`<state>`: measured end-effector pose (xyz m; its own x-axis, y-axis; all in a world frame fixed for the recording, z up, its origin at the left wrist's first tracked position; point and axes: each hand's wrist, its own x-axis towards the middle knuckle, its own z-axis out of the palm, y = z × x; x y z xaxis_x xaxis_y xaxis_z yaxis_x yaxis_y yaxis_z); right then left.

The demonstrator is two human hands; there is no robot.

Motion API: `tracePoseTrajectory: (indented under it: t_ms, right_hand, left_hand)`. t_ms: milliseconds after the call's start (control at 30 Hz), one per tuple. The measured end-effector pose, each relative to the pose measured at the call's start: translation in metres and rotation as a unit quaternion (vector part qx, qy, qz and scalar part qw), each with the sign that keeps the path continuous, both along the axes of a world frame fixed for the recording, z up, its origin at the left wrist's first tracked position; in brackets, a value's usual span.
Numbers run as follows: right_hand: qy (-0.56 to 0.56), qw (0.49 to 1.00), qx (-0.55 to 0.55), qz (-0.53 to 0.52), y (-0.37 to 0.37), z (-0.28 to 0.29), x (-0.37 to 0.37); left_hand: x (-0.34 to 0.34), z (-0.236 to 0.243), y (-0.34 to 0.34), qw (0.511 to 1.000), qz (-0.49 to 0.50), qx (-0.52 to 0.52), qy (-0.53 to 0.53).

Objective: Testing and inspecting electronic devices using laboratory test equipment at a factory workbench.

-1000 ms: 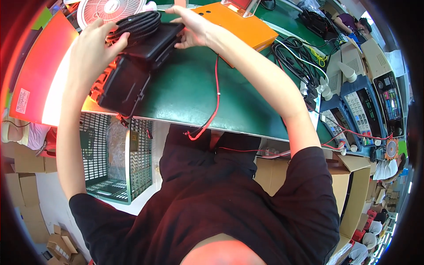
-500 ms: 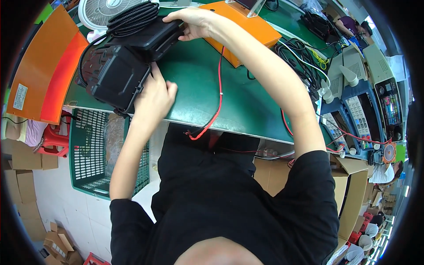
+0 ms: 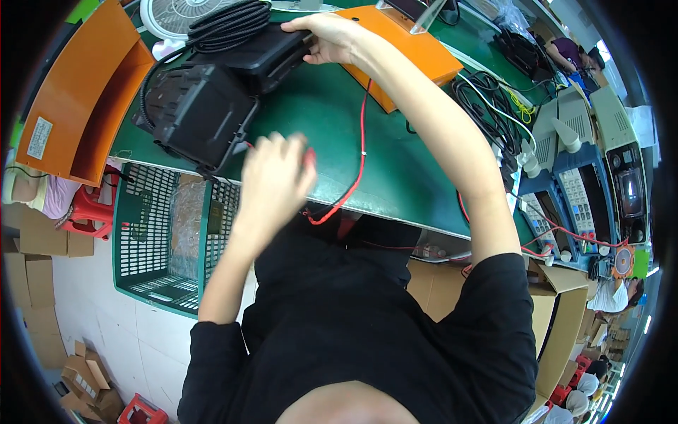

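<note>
Green tabletop (image 3: 318,120), black case (image 3: 212,119) near front edge, right grip (image 3: 332,37) pinching it, left grip (image 3: 275,180) blurred, cannot tell

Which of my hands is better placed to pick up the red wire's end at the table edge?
Probably your left hand: though blurred, it is close beside the red wire's end. Your right hand is farther off, gripping the edge of the black case.

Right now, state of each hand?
Left hand: blurred, something red by its thumb; grip can't be told.
Right hand: closed on an edge of the black case.
</note>
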<state>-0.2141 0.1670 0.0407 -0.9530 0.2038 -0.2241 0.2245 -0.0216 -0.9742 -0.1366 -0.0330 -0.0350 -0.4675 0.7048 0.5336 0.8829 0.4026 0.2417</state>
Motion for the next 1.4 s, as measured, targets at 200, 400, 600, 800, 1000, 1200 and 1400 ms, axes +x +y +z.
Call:
tracePoseTrajectory:
  t_ms: [200, 400, 600, 800, 1000, 1200, 1400]
  right_hand:
    - [-0.037, 0.996, 0.07, -0.042, 0.014, -0.018, -0.012]
    - [0.111, 0.908, 0.404, -0.01, 0.001, 0.014, 0.024]
    - [0.268, 0.717, 0.641, 0.054, -0.032, 0.008, 0.071]
    - [0.226, 0.682, 0.676, 0.162, -0.037, -0.003, 0.097]
    - [0.241, 0.685, 0.671, 0.146, -0.036, -0.007, 0.103]
    - [0.237, 0.731, 0.624, 0.14, -0.036, -0.019, 0.115]
    - [0.209, 0.766, 0.593, 0.131, -0.032, -0.054, 0.119]
  left_hand:
    - [0.053, 0.003, -0.045, 0.952, -0.291, 0.089, -0.015]
    - [0.013, -0.001, -0.109, 0.964, -0.01, 0.26, 0.049]
    - [-0.01, -0.032, -0.16, 0.88, 0.225, 0.397, -0.127]
    - [-0.021, -0.06, -0.168, 0.832, 0.247, 0.437, -0.237]
    - [-0.02, -0.058, -0.161, 0.851, 0.251, 0.408, -0.215]
    - [-0.02, -0.022, -0.137, 0.908, 0.219, 0.354, -0.052]
    - [-0.029, 0.02, -0.104, 0.936, 0.131, 0.311, 0.101]
